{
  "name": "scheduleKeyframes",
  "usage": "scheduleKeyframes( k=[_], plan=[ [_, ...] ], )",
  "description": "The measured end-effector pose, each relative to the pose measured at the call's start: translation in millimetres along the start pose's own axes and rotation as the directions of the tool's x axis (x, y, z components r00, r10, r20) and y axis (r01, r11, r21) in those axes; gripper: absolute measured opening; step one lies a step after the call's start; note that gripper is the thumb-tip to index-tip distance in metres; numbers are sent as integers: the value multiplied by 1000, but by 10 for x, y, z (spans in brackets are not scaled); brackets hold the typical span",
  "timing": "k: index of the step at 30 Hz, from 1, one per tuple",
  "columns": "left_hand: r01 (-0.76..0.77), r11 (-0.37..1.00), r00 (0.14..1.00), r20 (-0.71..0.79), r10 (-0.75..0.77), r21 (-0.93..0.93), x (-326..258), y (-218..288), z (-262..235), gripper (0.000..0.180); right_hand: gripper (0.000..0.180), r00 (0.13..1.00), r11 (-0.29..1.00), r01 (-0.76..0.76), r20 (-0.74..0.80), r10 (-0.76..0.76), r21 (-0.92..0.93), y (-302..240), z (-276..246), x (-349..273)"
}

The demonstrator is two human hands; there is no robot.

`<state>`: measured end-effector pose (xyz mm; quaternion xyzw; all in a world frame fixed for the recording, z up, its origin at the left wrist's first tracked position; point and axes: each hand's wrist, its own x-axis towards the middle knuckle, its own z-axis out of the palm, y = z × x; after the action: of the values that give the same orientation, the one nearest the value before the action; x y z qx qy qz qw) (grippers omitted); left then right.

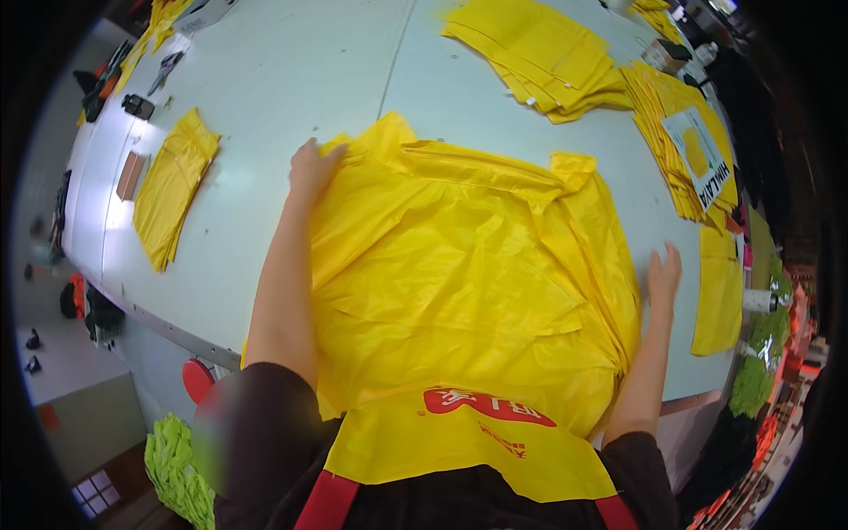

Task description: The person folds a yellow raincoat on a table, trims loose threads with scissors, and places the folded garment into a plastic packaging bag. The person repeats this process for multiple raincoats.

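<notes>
A yellow garment [459,256] of thin, shiny cloth lies spread and wrinkled on the pale table [291,71] before me. A folded band with a seam, perhaps a zip, runs along its far edge, and loose folds run down its right side. At the garment's far left corner, my left hand [311,168] rests against the cloth with thumb and fingers apart. Just off the right edge, my right hand [662,276] is over the table, fingers apart and holding nothing. My yellow apron [389,442] with a red emblem overlaps the garment's near edge.
Folded yellow pieces [177,190] lie at the left, by a small brown block [130,175]. Stacks of yellow garments [539,53] fill the far right, one [671,132] topped by a printed bag. Scissors [166,71] lie far left. Green cloth [177,459] is below the table.
</notes>
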<state>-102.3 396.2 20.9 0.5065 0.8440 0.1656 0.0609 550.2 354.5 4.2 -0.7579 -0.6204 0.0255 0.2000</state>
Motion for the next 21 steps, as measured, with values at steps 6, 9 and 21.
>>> scheduleKeyframes(
  k=[6, 9, 21],
  plan=[
    [162, 753, 982, 182, -57, -638, -33, -115, 92, 43, 35, 976, 982, -148, 141, 164, -117, 792, -197, -646],
    [17, 694, 993, -69, -96, -720, -252, -113, 248, 29, 26, 970, 975, -187, 133, 202, -116, 814, -133, -728],
    [-584, 681, 770, -568, 291, -442, -674, -12, 408, 24, 18, 767, -339, -639, 607, -207, 691, -859, -57, -139]
  ],
)
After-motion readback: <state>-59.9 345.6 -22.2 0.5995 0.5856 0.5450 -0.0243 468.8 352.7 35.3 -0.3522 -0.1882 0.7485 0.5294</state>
